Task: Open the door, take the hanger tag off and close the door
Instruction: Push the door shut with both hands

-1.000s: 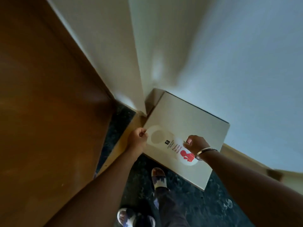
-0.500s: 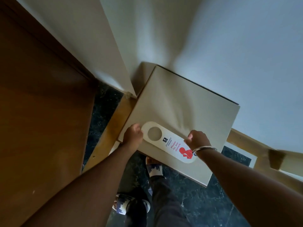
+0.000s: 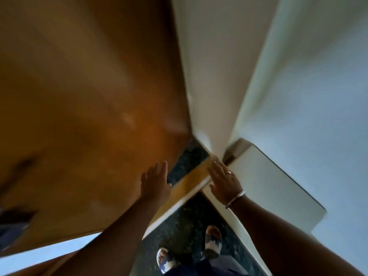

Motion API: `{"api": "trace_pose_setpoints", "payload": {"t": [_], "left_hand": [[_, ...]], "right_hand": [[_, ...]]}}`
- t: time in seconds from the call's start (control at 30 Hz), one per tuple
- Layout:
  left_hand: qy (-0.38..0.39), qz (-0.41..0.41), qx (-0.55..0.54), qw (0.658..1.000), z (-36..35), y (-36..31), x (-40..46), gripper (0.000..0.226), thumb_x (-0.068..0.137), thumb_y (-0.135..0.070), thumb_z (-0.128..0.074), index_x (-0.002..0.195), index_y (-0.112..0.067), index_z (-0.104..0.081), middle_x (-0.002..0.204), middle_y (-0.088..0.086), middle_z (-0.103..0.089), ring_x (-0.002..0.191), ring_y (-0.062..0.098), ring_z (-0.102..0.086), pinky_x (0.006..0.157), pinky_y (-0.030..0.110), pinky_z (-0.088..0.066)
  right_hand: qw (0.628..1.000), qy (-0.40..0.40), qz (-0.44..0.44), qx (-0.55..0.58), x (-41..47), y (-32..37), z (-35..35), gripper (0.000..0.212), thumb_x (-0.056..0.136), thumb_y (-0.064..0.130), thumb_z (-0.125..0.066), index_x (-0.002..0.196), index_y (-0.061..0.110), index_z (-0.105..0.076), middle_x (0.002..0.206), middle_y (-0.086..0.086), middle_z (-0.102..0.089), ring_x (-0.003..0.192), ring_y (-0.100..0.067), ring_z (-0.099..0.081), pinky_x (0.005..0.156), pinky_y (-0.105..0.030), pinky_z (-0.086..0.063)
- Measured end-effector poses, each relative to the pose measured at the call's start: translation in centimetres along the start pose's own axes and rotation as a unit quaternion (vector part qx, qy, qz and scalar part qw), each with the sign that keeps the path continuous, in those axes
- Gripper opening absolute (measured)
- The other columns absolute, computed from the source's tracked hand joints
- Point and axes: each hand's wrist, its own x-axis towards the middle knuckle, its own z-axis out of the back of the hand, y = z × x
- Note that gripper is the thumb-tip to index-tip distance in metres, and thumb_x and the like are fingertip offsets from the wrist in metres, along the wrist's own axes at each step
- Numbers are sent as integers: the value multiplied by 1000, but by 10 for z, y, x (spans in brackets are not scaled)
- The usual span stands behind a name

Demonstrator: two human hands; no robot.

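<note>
The brown wooden door (image 3: 85,108) fills the left and centre of the blurred head view, its lower edge running along the bottom left. My left hand (image 3: 156,181) is open with fingers spread, next to the door's lower right part. My right hand (image 3: 224,181) is also open and empty, with a ring and a bangle, over the near left corner of the white box (image 3: 264,186). The hanger tag is not visible anywhere.
White walls (image 3: 298,86) meet in a corner on the right. A wooden threshold strip (image 3: 189,186) crosses the dark speckled floor (image 3: 189,226) between my hands. My two feet in patterned slippers (image 3: 213,239) stand at the bottom.
Both hands held the hanger tag over the white box; now both are empty and open, and the tag is out of sight. The view has swung left toward the door.
</note>
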Motion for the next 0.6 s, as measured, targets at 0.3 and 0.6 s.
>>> {"api": "trace_pose_setpoints", "payload": {"t": [0.3, 0.6], "left_hand": [[-396, 175, 31, 901, 126, 118, -151, 86, 79, -43, -71, 151, -15, -33, 157, 21, -29, 145, 40, -24, 114, 58, -15], [-535, 347, 54, 768, 250, 198, -239, 88, 85, -62, -49, 156, -19, -18, 163, 16, -9, 149, 39, -7, 117, 59, -6]], "right_hand": [[920, -178, 349, 26, 106, 234, 134, 84, 81, 59, -58, 150, 16, -36, 155, -16, -35, 140, -39, -35, 111, -58, -29], [807, -338, 471, 108, 116, 394, 273, 99, 77, 61, -62, 157, 27, -16, 164, -14, -12, 149, -37, -13, 116, -57, -21]]}}
